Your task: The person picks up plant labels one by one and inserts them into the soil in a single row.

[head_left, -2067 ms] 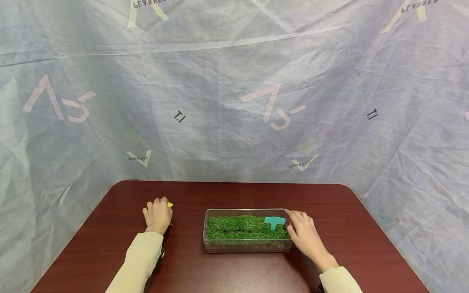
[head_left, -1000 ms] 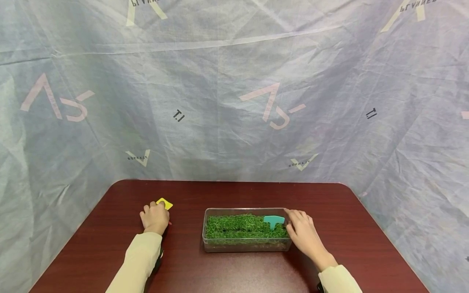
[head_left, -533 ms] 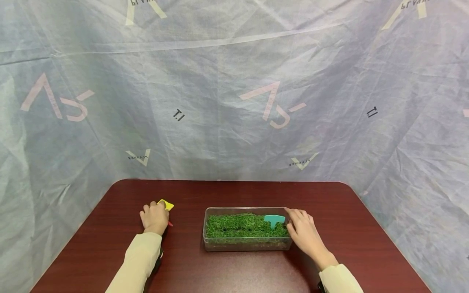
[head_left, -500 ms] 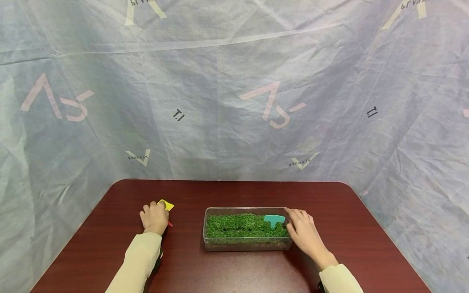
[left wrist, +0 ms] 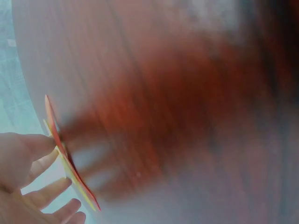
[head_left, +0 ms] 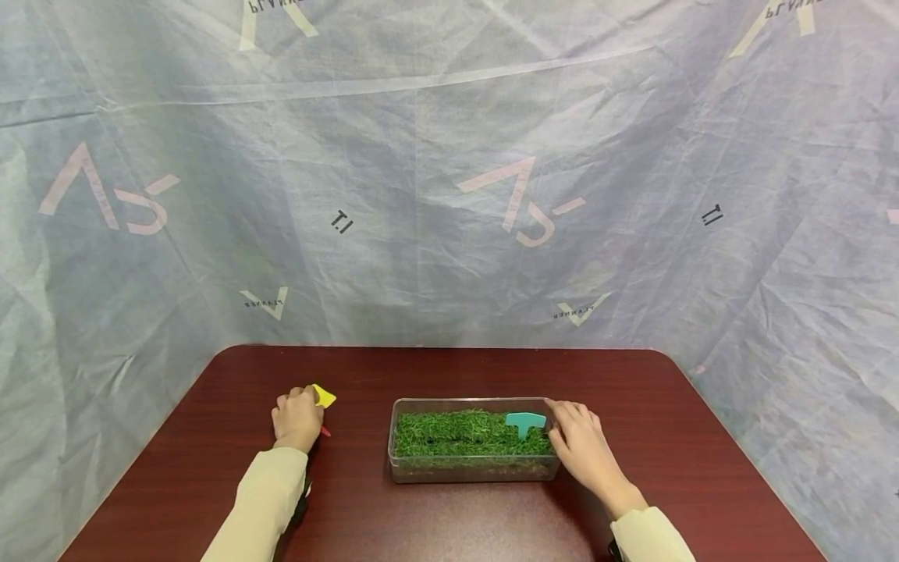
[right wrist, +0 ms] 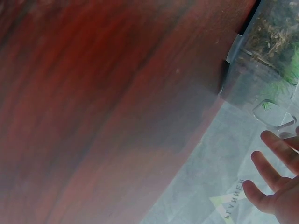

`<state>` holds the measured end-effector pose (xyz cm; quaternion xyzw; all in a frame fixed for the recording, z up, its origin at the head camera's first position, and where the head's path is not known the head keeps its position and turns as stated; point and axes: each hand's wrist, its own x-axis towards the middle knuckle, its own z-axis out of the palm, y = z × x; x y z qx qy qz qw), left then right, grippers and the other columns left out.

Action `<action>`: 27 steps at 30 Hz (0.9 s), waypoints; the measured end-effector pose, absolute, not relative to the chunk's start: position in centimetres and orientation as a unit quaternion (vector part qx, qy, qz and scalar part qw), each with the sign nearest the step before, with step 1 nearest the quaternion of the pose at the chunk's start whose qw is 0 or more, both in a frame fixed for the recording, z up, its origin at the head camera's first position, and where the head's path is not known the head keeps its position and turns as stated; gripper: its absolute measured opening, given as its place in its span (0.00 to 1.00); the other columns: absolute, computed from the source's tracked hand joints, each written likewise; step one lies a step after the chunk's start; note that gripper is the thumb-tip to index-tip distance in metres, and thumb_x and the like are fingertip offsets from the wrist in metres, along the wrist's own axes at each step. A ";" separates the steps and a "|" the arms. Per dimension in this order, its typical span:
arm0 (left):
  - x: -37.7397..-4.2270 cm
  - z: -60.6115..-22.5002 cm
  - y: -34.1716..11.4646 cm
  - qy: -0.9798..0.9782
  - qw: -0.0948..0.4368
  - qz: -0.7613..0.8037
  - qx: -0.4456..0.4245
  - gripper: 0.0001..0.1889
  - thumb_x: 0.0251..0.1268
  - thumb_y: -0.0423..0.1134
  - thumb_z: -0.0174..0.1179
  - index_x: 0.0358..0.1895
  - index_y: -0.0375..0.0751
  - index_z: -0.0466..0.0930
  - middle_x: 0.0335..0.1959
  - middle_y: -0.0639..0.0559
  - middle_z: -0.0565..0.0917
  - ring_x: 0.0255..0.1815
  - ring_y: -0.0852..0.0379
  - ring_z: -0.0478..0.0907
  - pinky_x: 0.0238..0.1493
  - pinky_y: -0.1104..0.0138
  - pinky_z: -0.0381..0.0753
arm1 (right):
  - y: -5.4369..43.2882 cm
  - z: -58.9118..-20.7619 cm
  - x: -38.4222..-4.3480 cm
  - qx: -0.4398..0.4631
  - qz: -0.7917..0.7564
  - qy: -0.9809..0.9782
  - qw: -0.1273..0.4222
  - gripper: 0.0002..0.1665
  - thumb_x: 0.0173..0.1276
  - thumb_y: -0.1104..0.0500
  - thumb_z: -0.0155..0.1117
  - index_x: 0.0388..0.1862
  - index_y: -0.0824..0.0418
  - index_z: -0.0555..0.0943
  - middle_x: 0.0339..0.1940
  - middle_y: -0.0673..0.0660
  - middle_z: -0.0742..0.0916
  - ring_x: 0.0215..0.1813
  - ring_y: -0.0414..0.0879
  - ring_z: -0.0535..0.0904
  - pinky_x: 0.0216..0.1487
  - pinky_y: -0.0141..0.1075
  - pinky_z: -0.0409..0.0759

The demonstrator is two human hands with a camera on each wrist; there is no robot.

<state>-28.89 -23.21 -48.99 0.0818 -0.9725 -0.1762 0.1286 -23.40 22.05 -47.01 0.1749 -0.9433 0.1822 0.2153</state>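
On the left side of the table, my left hand (head_left: 296, 415) pinches two thin T-shaped plant labels between thumb and fingertips. A yellow plant label (head_left: 324, 396) pokes out past the fingers, and the pointed tip of a red plant label (head_left: 325, 431) shows beside the palm. Seen edge-on in the left wrist view, the red label (left wrist: 70, 161) and yellow label (left wrist: 80, 188) lie face to face. My right hand (head_left: 581, 442) rests with relaxed fingers at the right end of a clear plastic box (head_left: 474, 473) filled with green grass (head_left: 449, 433).
A teal plant label (head_left: 525, 422) stands upright in the grass near the box's right end. Dark slots run along the middle of the turf. The dark red table (head_left: 421, 531) is backed by a grey printed cloth (head_left: 421, 234).
The left hand first drew slightly back toward the person, bringing more of the yellow label and the red tip into view. Since then it has turned slightly. Right hand and box stay put.
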 end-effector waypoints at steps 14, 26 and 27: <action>-28.8 -49.1 -23.1 -0.971 0.136 -0.178 0.089 0.11 0.58 0.40 0.61 0.39 0.36 0.76 0.37 0.35 0.75 0.43 0.30 0.67 0.39 0.46 0.65 | 22.0 -47.0 -23.5 0.173 0.184 -0.942 0.219 0.24 0.63 0.64 0.52 0.60 0.62 0.72 0.51 0.60 0.80 0.56 0.56 0.71 0.56 0.56 0.63; -29.1 -48.8 -22.8 -0.968 0.154 -0.179 0.083 0.17 0.53 0.40 0.65 0.43 0.34 0.73 0.40 0.33 0.73 0.42 0.31 0.68 0.38 0.46 0.65 | 22.0 -47.0 -23.4 0.171 0.186 -0.944 0.213 0.24 0.64 0.64 0.52 0.60 0.62 0.71 0.52 0.60 0.80 0.56 0.56 0.70 0.57 0.57 0.63; -29.1 -48.8 -22.9 -0.968 0.153 -0.182 0.083 0.19 0.53 0.40 0.65 0.45 0.34 0.72 0.41 0.32 0.73 0.42 0.31 0.67 0.39 0.46 0.65 | 22.0 -47.0 -23.4 0.171 0.186 -0.944 0.214 0.24 0.64 0.64 0.52 0.60 0.62 0.71 0.52 0.60 0.80 0.56 0.56 0.70 0.57 0.57 0.63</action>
